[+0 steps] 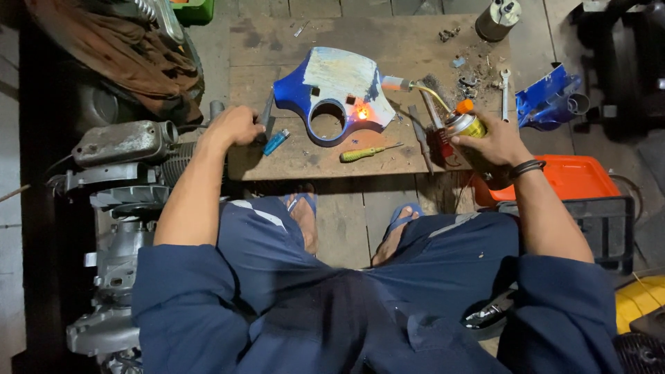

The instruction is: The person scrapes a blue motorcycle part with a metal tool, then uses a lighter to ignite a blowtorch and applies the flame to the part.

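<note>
A blue plastic panel (337, 86) with a round hole and a scraped pale face lies on a wooden board (388, 41). A small orange flame (361, 112) burns on the panel beside the hole. My right hand (490, 142) grips a spray can (468, 126) with an orange cap, held upright at the board's right edge. My left hand (235, 126) is closed on a dark flat tool (266, 119) at the panel's left edge. A blue lighter (276, 142) lies just right of that hand. A yellow-handled screwdriver (367, 152) rests below the panel.
An engine block (125, 149) stands at the left. An orange box (575, 176) and a black crate (609, 221) sit at the right, with another blue part (547, 97) behind them. A wrench (505, 90), files (420, 135), a metal canister (497, 19) and debris lie on the board.
</note>
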